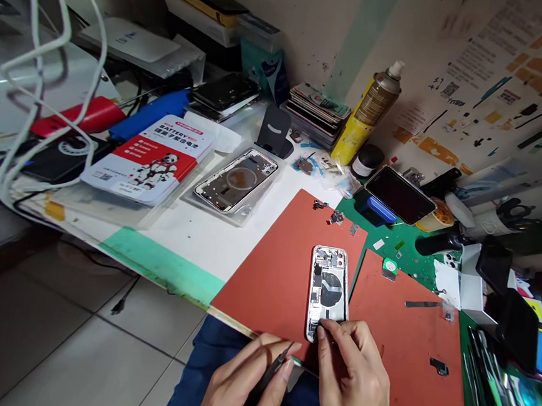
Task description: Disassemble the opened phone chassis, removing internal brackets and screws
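Note:
An opened phone (pixel 330 286) lies on the left red-brown mat (pixel 265 271), its inner parts and a round dark patch facing up. My right hand (pixel 354 375) is at the phone's lower end, thumb and forefinger pinched together there; anything between those fingertips is too small to make out. Just left of it and below the phone, my left hand (pixel 250 379) is closed around a dark pen-like tool (pixel 269 375), whose thin tip points up and to the right. Small metal parts (pixel 336 217) rest on the mat above the phone.
A phone housing (pixel 236 179) in a clear tray and a red-white battery box (pixel 150 159) lie to the left. Behind stand a yellow spray can (pixel 367 113) and a propped phone (pixel 400 194). Tweezers (pixel 496 383) and tools crowd the right edge, beside a second red-brown mat (pixel 410 345).

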`<state>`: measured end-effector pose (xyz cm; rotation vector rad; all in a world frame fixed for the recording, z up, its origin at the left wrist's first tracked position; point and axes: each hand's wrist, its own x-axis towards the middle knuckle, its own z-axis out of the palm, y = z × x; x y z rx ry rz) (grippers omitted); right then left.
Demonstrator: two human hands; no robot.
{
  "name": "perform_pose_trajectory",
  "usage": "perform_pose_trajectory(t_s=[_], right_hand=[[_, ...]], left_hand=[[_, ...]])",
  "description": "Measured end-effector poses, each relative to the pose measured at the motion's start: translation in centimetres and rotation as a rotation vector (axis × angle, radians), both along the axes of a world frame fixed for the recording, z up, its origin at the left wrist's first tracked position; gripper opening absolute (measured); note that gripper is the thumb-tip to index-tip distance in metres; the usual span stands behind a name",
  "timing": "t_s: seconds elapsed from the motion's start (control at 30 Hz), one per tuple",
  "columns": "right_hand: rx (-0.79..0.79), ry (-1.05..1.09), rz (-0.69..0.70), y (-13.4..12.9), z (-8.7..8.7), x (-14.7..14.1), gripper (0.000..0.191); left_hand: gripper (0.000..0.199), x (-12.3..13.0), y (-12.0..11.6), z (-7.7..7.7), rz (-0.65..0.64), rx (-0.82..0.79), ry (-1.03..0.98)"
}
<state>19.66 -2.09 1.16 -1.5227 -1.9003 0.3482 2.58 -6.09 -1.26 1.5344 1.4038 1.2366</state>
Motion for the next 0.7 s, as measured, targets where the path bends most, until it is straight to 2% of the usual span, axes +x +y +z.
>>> perform_pose_trajectory(t_s=[0.47,0.7], right_hand=[[-0.011,-0.030,0.061,0.5,0.4,0.3,0.019],[-0.094,-0.020,0.067,1.1,0.8,0.4,0.020]], left_hand=[[0.024,-0.8,-0.2,-0.9,0.001,0.043,-0.039],[0.025,-0.9,-0.3,-1.0,0.009,0.044,-0.045]])
